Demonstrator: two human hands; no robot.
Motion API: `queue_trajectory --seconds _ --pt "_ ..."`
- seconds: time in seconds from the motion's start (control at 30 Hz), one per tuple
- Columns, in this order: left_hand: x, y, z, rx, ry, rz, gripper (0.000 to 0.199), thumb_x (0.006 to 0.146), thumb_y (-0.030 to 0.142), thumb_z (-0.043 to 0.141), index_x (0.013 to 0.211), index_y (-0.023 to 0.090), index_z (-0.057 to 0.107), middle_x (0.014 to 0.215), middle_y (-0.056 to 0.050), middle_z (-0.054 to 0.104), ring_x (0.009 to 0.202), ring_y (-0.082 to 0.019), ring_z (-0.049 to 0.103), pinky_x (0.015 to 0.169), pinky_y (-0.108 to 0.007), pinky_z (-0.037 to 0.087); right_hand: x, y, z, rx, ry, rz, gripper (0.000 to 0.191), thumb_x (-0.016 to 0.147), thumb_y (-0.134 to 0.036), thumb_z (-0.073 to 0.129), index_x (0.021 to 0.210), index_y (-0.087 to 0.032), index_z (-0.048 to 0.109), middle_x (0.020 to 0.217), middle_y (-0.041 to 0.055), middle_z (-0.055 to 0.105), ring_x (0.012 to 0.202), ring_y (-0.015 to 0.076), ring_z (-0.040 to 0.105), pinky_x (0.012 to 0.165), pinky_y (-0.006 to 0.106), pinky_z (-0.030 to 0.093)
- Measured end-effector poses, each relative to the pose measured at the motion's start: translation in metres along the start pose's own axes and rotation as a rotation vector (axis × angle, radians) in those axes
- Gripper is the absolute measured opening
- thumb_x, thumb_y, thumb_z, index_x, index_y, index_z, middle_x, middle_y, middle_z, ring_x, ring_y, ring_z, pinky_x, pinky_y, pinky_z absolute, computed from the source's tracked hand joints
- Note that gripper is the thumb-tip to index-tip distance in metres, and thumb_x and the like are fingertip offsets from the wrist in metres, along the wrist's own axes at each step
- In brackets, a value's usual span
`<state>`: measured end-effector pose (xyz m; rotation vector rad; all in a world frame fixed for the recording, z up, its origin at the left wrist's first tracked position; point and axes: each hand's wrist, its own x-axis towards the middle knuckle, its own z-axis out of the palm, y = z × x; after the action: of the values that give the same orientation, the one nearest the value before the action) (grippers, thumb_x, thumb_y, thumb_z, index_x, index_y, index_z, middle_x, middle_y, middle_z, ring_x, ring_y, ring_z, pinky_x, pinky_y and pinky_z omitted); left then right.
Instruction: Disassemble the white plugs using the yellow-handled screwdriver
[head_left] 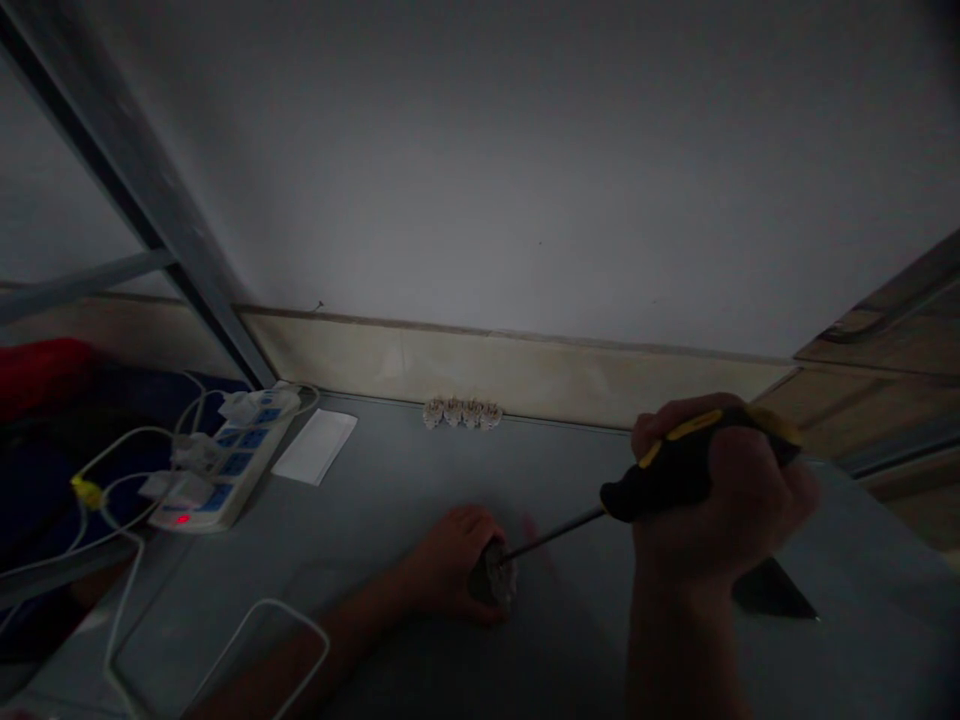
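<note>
Your left hand (454,562) — fingers closed round a rough grey round fitting (495,578) | your right hand (724,500) — fingers wrapped tight on a black-and-yellow screwdriver (675,470), steel tip touching the fitting | keep shaft steady, tip seated

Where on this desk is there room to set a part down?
Free grey desk lies between the white paper, the four small fittings and the left hand. Another patch lies right of the right hand and the dark wedge. It is crowded around the power strip and its cables, and where the screwdriver meets the round part.
</note>
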<state>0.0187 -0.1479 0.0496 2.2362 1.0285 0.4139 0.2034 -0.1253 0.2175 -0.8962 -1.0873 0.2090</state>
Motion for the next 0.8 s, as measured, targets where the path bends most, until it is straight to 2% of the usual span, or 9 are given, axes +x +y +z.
queue_trajectory --seconds 0.17,0.33,0.53,0.8 --pt "-0.002 -0.002 0.001 0.014 0.025 0.025 0.063 0.061 0.05 0.082 0.112 0.023 0.057 0.115 -0.007 0.062 0.106 -0.029 0.057 0.097 -0.038 0.044 -0.004 -0.005 0.006 0.06 -0.036 -0.036 0.025 0.075 -0.034 0.054 0.058 -0.016 0.059 0.051 -0.0007 0.049 0.044 0.0095 0.046 0.038 0.021 0.029" --pt "-0.001 -0.004 0.003 0.027 0.025 0.04 0.063 0.061 0.053 0.081 0.112 0.023 0.058 0.113 -0.006 0.062 0.104 -0.028 0.057 0.095 -0.037 0.046 -0.006 -0.009 0.007 0.059 -0.076 -0.032 0.027 0.076 -0.035 0.055 0.057 -0.016 0.058 0.051 -0.0004 0.049 0.047 0.0102 0.048 0.04 0.021 0.032" --pt "0.0 -0.003 0.003 0.048 0.024 0.031 0.063 0.06 0.052 0.083 0.11 0.022 0.057 0.113 -0.006 0.062 0.103 -0.027 0.057 0.095 -0.035 0.045 -0.009 -0.018 0.005 0.09 -0.187 -0.029 0.028 0.083 -0.035 0.058 0.061 -0.017 0.058 0.051 -0.0022 0.045 0.048 0.0086 0.044 0.043 0.021 0.032" --pt "0.001 -0.004 0.004 0.066 0.009 0.02 0.067 0.057 0.051 0.086 0.109 0.023 0.054 0.114 -0.006 0.061 0.106 -0.028 0.056 0.097 -0.036 0.043 -0.024 -0.039 0.002 -0.014 -0.227 -0.055 0.035 0.086 -0.046 0.057 0.064 -0.019 0.055 0.051 -0.0022 0.043 0.047 0.0106 0.042 0.044 0.024 0.03"
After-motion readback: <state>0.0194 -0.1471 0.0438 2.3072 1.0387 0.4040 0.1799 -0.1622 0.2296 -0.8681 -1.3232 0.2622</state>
